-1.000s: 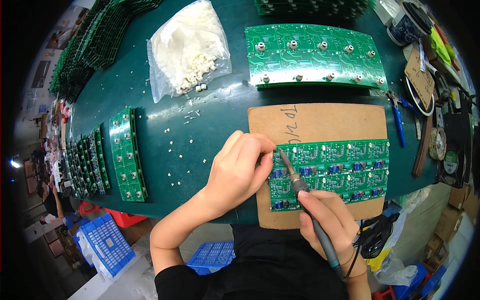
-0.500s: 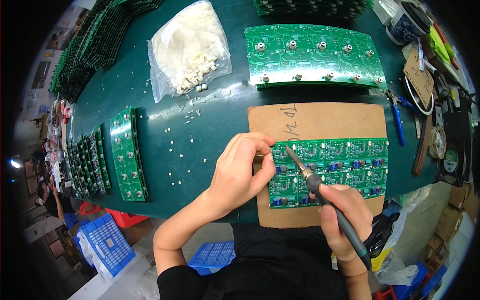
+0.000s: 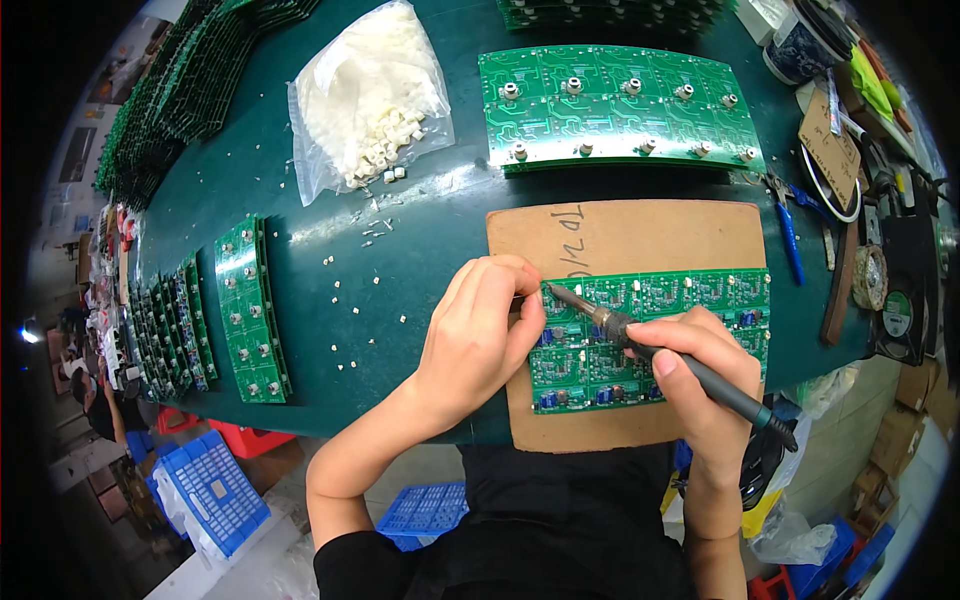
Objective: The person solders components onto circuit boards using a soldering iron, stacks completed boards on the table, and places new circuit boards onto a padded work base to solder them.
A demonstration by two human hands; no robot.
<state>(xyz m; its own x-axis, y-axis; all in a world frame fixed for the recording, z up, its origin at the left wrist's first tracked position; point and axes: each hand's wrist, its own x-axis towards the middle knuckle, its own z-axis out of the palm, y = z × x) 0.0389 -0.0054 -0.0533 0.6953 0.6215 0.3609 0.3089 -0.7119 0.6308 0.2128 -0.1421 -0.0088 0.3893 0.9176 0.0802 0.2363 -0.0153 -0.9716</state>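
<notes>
A soldering iron [image 3: 685, 372] with a dark grey handle is gripped like a pen in my right hand [image 3: 708, 385]. Its metal tip slants to the upper left and reaches the upper-left corner of a green circuit board panel [image 3: 655, 368]. Close beside that corner, my left hand [image 3: 478, 335] is closed in a pinch; what its fingers hold is hidden. Rows of small blue and white parts cover the panel, which lies flat on a brown fibreboard sheet [image 3: 650, 230] with handwriting on it.
Beyond the sheet lie stacked green panels [image 3: 620, 115] with metal connectors. A clear bag of white plastic pieces [image 3: 375, 90] spills onto the green tabletop [image 3: 400, 260]. More boards [image 3: 250, 310] stand at left. Blue-handled pliers [image 3: 788, 240] and a dark patterned cup [image 3: 800, 50] are at right.
The iron's tip has shifted left, toward the panel's corner and my left fingers. The handle now lies flatter, with my right hand slightly higher and farther right. The whole view has shifted slightly.
</notes>
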